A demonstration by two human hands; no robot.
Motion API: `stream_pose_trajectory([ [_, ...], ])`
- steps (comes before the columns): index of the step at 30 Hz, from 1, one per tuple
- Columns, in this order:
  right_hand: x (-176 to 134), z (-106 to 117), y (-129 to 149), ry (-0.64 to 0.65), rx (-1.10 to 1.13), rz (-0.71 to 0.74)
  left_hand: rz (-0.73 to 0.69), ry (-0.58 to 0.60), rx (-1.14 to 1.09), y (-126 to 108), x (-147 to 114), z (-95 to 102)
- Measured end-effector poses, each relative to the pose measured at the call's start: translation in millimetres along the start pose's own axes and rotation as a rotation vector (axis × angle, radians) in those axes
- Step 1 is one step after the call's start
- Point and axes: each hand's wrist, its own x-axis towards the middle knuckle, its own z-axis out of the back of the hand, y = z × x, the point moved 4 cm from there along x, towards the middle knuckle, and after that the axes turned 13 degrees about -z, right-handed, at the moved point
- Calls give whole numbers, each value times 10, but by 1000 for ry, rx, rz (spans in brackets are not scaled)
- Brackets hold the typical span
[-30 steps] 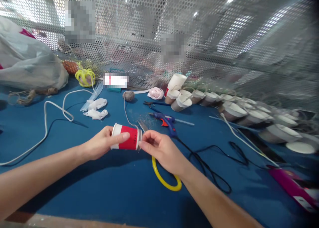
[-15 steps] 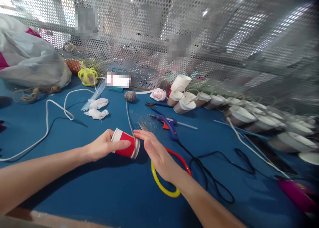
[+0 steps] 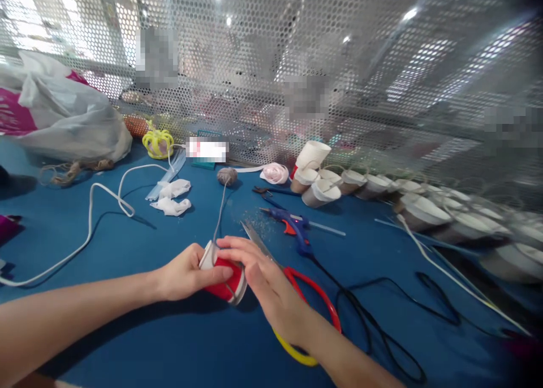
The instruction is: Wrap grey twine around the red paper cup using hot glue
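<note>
1. L hand (image 3: 180,272): fingers closed round the cup (image 3: 221,291), thumb along its red side. The cup was tilted, held just above the table (image 3: 190,343).
2. R hand (image 3: 271,292): fingers nearly straight & together, thumb apart, fingertips at the cup's far side by the yarn (image 3: 220,212). No grip showed (couldn't tell if the tips pressed the strand).
3. Yarn ran from the cup to the ball (image 3: 227,176); a bit seemed to cross the red near one end. Risk: slack or a slip off that end if the tips lifted; too hard a pull might drag the ball or dent the paper.
4. Scissors (image 3: 258,240) lay partly under the R hand, blades pointing away. Risk: a knuckle nick or snagged strand if that hand swept low.
5. Glue gun (image 3: 297,225) lay just beyond, nozzle toward the scissors' side; couldn't tell if hot. Risk: a burn from a careless reach, or a tug if an arm caught its cord (image 3: 369,314).
6. Farther R: finished-looking cups (image 3: 322,194) in rows, well clear.
</note>
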Motion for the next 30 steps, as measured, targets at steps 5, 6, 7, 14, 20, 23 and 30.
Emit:
stream_pose_trajectory([
  [5,185,647,-261,-366,-314,-321,19,-107,-83,-12,31,61],
  [6,209,787,-365,-444,-367,-383,20,-131,-95,-12,42,75],
  [7,230,899,-479,-496,-404,-431,19,-153,-102,-11,54,90],
  [14,274,1065,-1141,-466,-545,-687,48,-246,-95,29,106,178],
  [20,250,1123,-1143,-480,-302,-759,35,-234,-46,2,103,218],
  [23,224,1079,-960,-466,-66,-690,55,-244,-29,6,91,259],
  [30,134,753,-373,-158,222,-582,88,-222,-1,5,111,294],
])
